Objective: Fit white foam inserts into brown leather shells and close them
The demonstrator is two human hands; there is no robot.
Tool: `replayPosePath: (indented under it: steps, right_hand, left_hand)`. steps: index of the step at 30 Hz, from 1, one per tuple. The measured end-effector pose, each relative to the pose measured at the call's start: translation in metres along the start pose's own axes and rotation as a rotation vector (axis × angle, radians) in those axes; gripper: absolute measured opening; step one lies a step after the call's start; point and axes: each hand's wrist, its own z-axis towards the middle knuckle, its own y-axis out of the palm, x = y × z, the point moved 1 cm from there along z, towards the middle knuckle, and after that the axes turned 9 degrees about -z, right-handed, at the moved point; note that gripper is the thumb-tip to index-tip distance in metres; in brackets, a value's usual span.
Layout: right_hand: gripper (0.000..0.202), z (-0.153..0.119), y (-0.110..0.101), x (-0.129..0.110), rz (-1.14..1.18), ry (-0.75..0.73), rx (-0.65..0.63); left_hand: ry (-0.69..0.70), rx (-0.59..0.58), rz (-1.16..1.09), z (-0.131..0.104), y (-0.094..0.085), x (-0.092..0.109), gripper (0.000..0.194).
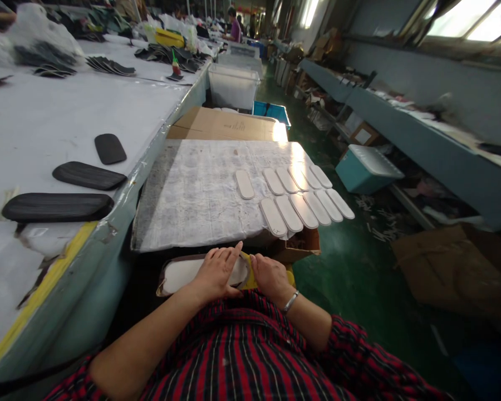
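A long, rounded white piece with a dark raised rim (183, 275) lies in front of my body, below the near edge of the covered board. Across its right part rests my left hand (219, 273), fingers stretched out and thumb apart. My right hand (272, 277) is at the right end of the piece, its fingers curled down over a yellow surface (249, 268). What those fingers hold is hidden beneath them. On the board (187, 195), covered in whitish sheeting, several flat white oval pieces (272, 216) lie in two rows, and one white oval piece (244, 184) lies apart to their left.
To the left, a long white-topped table (146, 106) bears black sole-shaped pieces (58, 206) and a bottle (175, 65). An open cardboard box (303, 245) sits under the board's right corner. Beyond are a cardboard sheet (225, 125), a blue crate (271, 111) and a teal box (367, 167).
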Motion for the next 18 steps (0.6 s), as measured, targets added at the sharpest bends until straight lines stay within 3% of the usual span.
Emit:
replayPosePath:
  steps: [7, 13, 16, 18]
  right_hand:
    - [0.045, 0.013, 0.0, -0.004, -0.032, -0.076, 0.036]
    - [0.044, 0.021, -0.029, -0.003, -0.057, -0.169, 0.099]
    - [0.046, 0.022, -0.042, 0.008, -0.043, -0.098, 0.139]
    - [0.044, 0.023, -0.044, 0.016, -0.036, -0.069, 0.115]
  left_hand:
    - [0.025, -0.018, -0.04, 0.006, -0.008, -0.005, 0.112]
    - [0.067, -0.09, -0.154, 0.003, -0.016, -0.007, 0.109]
    - [0.047, 0.013, -0.229, -0.014, -0.033, -0.016, 0.096]
    - [-0.022, 0.202, -0.251, -0.035, -0.047, -0.03, 0.087]
